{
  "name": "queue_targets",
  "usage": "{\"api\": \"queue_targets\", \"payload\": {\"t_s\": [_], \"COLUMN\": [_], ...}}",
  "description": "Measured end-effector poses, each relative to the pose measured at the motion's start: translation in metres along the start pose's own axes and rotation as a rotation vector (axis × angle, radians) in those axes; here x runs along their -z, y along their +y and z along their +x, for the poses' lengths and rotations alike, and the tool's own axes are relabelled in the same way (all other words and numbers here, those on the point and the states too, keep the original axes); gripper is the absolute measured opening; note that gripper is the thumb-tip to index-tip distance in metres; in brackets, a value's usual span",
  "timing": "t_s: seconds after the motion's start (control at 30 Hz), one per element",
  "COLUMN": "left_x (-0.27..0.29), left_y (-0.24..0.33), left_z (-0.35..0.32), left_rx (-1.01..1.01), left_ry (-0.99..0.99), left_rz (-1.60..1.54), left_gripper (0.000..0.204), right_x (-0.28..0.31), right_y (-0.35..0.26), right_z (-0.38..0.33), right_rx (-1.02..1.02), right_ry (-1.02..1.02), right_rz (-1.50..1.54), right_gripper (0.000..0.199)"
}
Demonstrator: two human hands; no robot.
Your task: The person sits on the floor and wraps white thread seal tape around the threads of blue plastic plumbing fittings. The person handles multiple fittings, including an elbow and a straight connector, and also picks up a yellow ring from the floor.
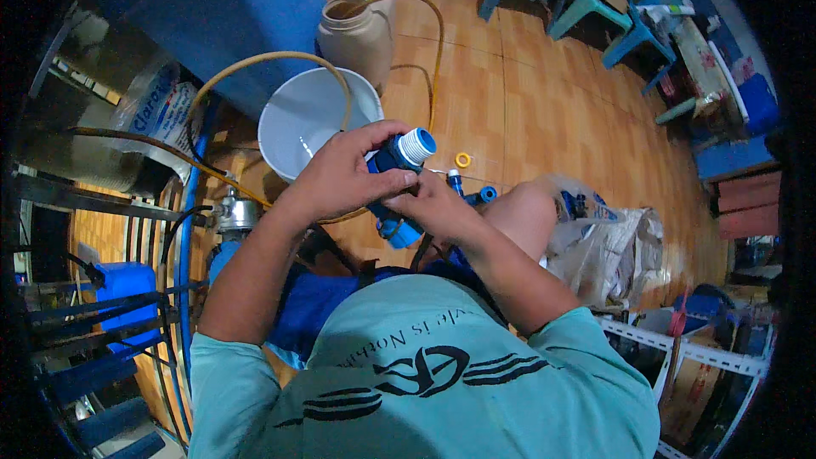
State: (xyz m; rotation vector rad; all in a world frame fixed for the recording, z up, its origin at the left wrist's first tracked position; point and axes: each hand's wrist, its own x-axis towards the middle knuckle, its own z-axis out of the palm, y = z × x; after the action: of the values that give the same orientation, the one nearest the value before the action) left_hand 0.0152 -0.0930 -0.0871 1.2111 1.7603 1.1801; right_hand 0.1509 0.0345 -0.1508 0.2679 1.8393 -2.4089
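Workshop floor of orange tiles [527, 110]; person seated above it.
Fitting [398, 172]: blue plastic, white threaded end up, held over the lap between both hands.
Left hand [344, 174]: closed around the fitting's upper body.
Right hand [433, 204]: fingers pinched on its lower part; judged mid-assembly, needing a steady counter-hold.
White bucket [308, 123], tan jug [361, 30], yellow hose [255, 64] beyond.
Clear bag [608, 246], blue print, right.
Yellow ring [463, 160] on tiles.
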Motion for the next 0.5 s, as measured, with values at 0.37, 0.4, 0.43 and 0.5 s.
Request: {"api": "queue_targets", "payload": {"t_s": [0.37,0.4,0.43,0.5], "left_x": [-0.025,-0.025,-0.02,-0.015], "left_y": [0.036,0.035,0.035,0.037], "left_z": [0.012,0.01,0.015,0.015], "left_rx": [-0.069,-0.014,-0.03,-0.021], "left_ry": [-0.221,-0.229,-0.226,-0.224], "left_rz": [0.291,0.222,0.225,0.192], "left_gripper": [0.057,0.057,0.057,0.056], "right_x": [0.069,0.07,0.07,0.066], "right_y": [-0.037,-0.041,-0.046,-0.046], "right_z": [-0.061,-0.061,-0.06,-0.057], "right_rx": [0.7,0.755,0.811,0.864], "right_ry": [0.093,0.083,0.074,0.094], "right_rz": [-0.871,-0.913,-0.954,-0.881], "right_gripper": [0.053,0.052,0.052,0.05]}}
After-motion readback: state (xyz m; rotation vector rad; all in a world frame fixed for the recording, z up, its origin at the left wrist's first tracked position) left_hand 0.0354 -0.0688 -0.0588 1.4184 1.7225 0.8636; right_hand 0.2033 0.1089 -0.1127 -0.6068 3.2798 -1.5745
